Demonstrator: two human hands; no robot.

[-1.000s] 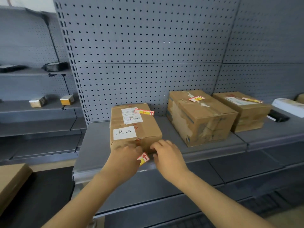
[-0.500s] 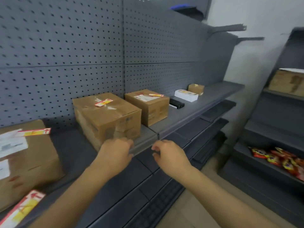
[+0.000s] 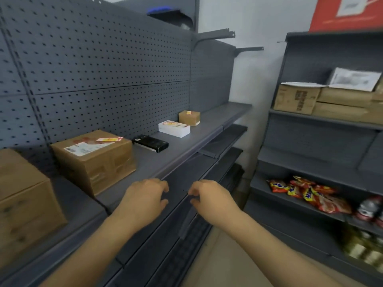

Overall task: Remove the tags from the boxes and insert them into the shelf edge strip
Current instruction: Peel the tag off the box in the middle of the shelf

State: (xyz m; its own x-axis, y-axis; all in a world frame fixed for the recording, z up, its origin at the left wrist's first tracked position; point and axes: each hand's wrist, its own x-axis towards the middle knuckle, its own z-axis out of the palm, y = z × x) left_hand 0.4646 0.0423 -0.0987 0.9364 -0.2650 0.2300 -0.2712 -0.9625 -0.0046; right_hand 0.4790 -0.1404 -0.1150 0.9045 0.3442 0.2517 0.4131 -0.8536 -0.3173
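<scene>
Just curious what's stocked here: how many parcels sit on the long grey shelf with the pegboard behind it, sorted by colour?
Brown cardboard boxes: 3
White box: 1
Black box: 1
Total: 5

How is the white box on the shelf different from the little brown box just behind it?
The white box is flat and wide; the small brown box is taller and more cube-like. The white box sits nearer the shelf's front edge, the brown box further back. Both carry a red-and-yellow tag on top.

red snack packets (image 3: 306,192), red sign (image 3: 346,13), grey pegboard (image 3: 103,65)
</scene>
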